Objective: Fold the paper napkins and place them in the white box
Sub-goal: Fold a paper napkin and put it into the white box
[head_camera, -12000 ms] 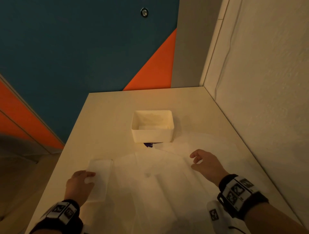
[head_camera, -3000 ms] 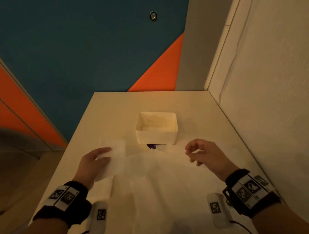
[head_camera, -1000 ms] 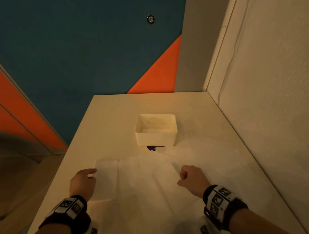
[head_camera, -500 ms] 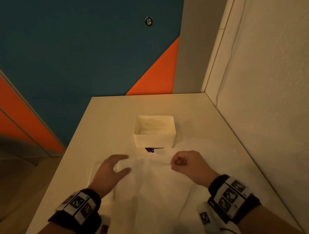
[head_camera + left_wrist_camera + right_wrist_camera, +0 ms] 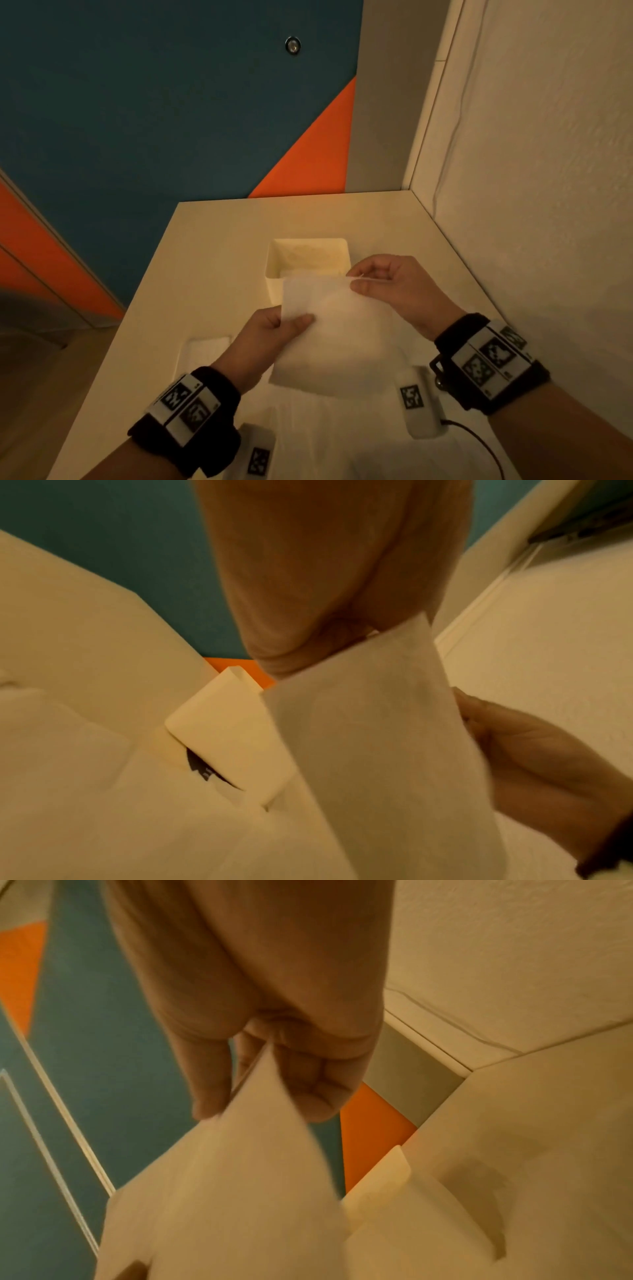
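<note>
A white paper napkin (image 5: 337,334) hangs in the air above the table, just in front of the white box (image 5: 308,263). My left hand (image 5: 274,329) pinches its left edge between thumb and fingers. My right hand (image 5: 380,284) pinches its upper right corner. The left wrist view shows the napkin (image 5: 377,737) hanging from my fingers, with the box (image 5: 226,729) behind it. In the right wrist view the napkin (image 5: 232,1191) runs down from my pinching fingers (image 5: 308,1085), and a corner of the box (image 5: 383,1177) shows to the right. A folded napkin (image 5: 202,353) lies at the left.
More loose napkins (image 5: 329,431) lie spread on the near part of the table (image 5: 219,240). A small dark object (image 5: 202,769) peeks out under the box's near side. A white wall (image 5: 548,171) runs along the table's right edge. A blue and orange wall stands behind.
Both hands have lifted one napkin off the pile and raised it toward the box. Half a second ago the left hand lay flat on the pile; now it pinches the napkin's edge.
</note>
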